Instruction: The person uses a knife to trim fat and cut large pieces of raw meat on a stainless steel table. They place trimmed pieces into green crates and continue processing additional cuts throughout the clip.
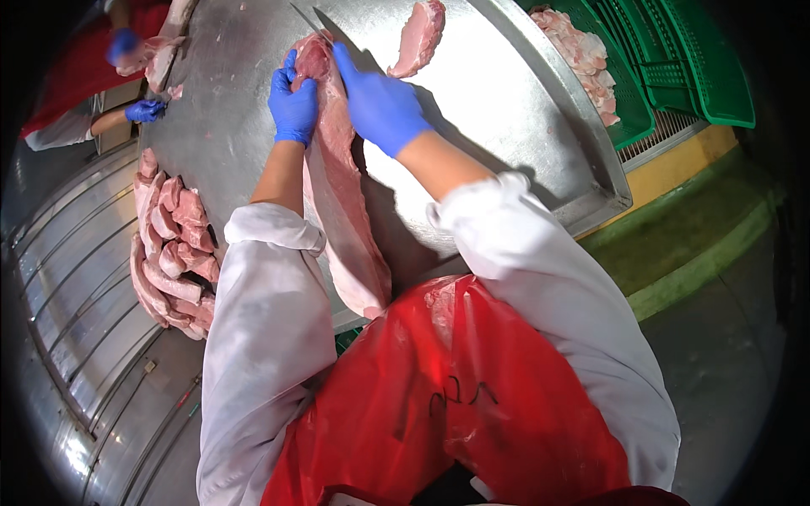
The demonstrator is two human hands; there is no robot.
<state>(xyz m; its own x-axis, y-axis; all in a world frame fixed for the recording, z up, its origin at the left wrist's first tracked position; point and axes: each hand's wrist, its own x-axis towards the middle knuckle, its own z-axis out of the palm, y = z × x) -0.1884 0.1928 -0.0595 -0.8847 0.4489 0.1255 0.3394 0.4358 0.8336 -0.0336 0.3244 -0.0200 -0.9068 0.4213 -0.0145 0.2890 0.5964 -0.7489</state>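
A long piece of pork loin (336,181), pink with a pale fatty side, lies lengthwise on the metal table in front of me. Its near end reaches my red apron. My left hand (294,103), in a blue glove, is closed around the loin near its far end, thumb and fingers pressing the meat. My right hand (381,108), also blue-gloved, grips a knife (311,23) whose handle is hidden in the fist. The thin blade points away and left, just beyond the loin's far end. Right of the knife lies a separate slice of pork (419,38).
A pile of pork pieces (173,244) lies at the table's left edge. At far left, a co-worker's blue-gloved hands (145,110) are near another piece of meat. Green crates (666,63), one holding pale trimmings (578,51), stand beyond the raised table rim (612,192) at right.
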